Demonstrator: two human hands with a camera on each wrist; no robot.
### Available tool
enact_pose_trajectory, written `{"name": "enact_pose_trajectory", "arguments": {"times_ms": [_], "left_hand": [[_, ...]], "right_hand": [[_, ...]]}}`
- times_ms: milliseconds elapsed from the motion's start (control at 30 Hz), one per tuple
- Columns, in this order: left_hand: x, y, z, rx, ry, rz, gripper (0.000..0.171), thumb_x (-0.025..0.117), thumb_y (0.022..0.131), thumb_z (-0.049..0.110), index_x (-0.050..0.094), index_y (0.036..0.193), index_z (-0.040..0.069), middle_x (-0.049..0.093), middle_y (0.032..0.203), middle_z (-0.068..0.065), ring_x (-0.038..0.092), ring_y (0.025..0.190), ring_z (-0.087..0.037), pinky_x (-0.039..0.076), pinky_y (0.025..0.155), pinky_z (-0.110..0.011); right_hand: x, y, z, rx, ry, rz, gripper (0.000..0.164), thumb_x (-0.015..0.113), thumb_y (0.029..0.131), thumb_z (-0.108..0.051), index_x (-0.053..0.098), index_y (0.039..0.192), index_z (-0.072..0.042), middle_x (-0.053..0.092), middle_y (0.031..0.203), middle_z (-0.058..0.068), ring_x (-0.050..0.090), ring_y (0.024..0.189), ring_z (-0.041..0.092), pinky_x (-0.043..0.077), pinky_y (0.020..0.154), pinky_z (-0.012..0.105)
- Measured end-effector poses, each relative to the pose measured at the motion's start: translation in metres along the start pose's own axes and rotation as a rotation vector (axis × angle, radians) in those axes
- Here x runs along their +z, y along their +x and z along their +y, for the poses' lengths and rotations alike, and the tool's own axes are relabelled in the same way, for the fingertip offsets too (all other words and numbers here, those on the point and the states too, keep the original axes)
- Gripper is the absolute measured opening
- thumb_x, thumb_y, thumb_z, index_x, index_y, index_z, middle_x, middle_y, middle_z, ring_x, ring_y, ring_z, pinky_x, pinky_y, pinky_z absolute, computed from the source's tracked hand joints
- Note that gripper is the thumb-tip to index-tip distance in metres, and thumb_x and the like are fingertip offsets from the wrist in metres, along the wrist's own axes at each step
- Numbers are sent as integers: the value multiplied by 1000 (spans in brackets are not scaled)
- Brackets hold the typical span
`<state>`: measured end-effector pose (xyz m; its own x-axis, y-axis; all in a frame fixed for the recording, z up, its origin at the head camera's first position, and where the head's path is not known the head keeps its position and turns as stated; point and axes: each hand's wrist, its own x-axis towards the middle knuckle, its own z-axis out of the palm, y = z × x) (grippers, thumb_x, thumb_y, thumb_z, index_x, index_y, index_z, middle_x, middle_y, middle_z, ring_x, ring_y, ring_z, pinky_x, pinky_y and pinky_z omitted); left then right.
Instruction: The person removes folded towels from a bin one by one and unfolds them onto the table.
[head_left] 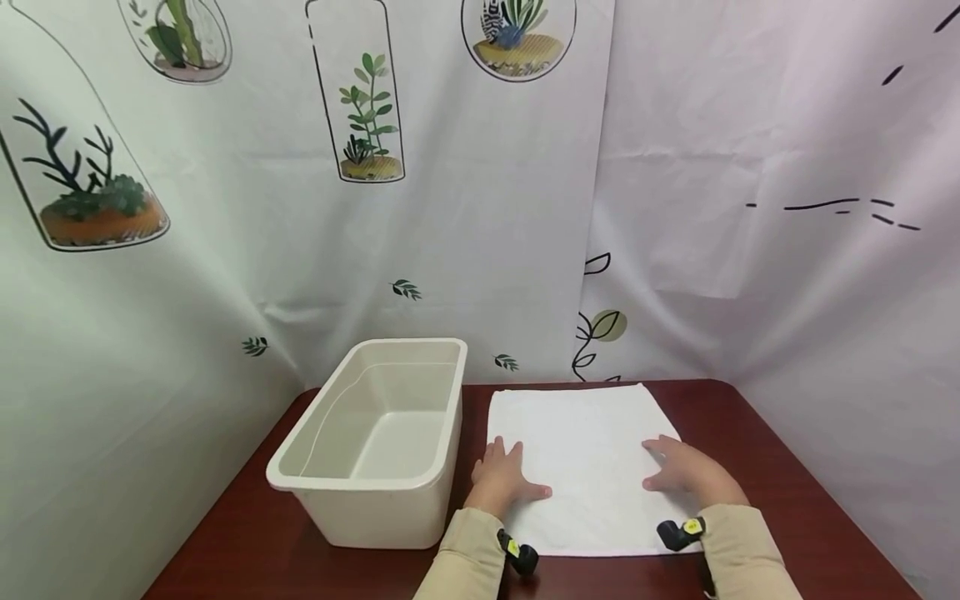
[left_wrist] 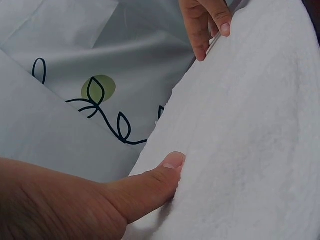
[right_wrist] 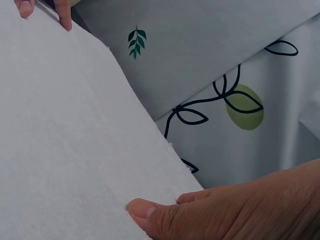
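A white towel with a fuzzy surface lies spread flat on the table. My left hand rests at its left edge, fingers spread and pointing away, thumb stretched inward over the cloth. At the opposite edge my right hand touches the towel with fingers extended and its thumb lying on the fabric. Both hands sit roughly level with each other, the towel's middle between them. Each wrist view also catches the other hand's fingertips along the towel's side.
Left of the towel stands a deep cream plastic tub with nothing inside. Both are on a dark red-brown table. White curtains printed with plants hang close behind and at the sides. Small black cameras are strapped to both wrists.
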<state>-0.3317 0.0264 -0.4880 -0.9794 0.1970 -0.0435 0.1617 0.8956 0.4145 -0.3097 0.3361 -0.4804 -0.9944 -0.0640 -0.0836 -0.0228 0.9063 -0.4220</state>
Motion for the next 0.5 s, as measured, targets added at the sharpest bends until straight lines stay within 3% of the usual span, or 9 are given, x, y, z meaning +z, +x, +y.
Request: {"name": "enact_pose_trajectory", "arguments": {"times_ms": [300,500], "left_hand": [[-2,2,1,-19,19,7,95,88,72,54,52,146,7,37,155,-26,33,146,-40,32,112,-60],[-16,3,22,-23,132,61,83,80,79,58,58,139,6,52,143,-22,48,135,-36,46,102,-55]], "right_hand": [[-7,1,-7,-2,13,12,71,84,80,-24,55,138,5,45,143,37,38,135,56,34,108,66],[-31,2,-34,-35,-48,103,62,75,90,-35,58,136,4,57,134,32,50,126,52,41,101,65]]}}
